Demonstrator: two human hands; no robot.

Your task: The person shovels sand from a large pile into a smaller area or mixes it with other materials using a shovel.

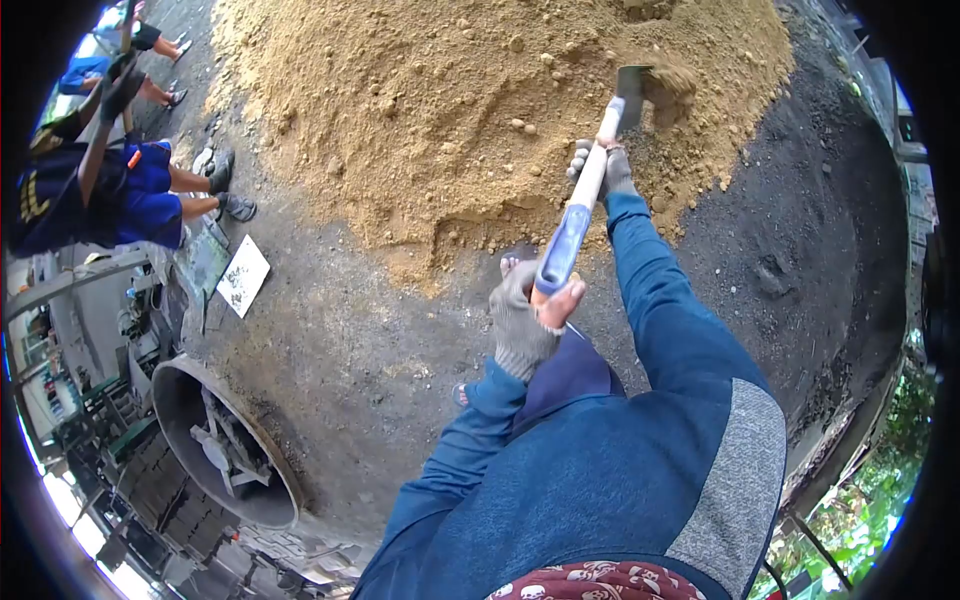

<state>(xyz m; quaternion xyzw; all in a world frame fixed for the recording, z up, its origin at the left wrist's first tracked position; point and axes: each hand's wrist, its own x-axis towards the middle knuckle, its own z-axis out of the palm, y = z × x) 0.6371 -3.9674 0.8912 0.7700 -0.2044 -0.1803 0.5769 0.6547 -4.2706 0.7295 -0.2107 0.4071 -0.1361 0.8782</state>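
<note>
Dark red cloth (pixel 590 586) printed with pale skulls lies closest to the camera, at the bottom edge, below the blue jacket (pixel 560 470) of the person wearing the camera. Both arms stretch forward to a shovel (pixel 585 195), which slants up and to the right over the ground. The left hand (pixel 525 312), in a grey knit glove that leaves the thumb tip bare, is curled closed around the end of the handle, at its blue grip (pixel 566 240). Farther along, the right hand (pixel 610 170), also gloved in grey, is wrapped around the pale shaft close to the blade. The blade (pixel 630 100) is at a broad heap of yellow-brown soil (pixel 430 120), with loose soil at its edge (that patch is blurred). Dark ground (pixel 350 330) surrounds the heap. At upper left, another person in blue shorts (pixel 150 205) stands at the heap's edge, near a white sheet (pixel 243 276) with dark marks lying on the ground. Lower left, a round tub (pixel 183 400) holds an angular, dust-covered piece (pixel 228 450). Green foliage (pixel 850 545) shows at lower right.
</note>
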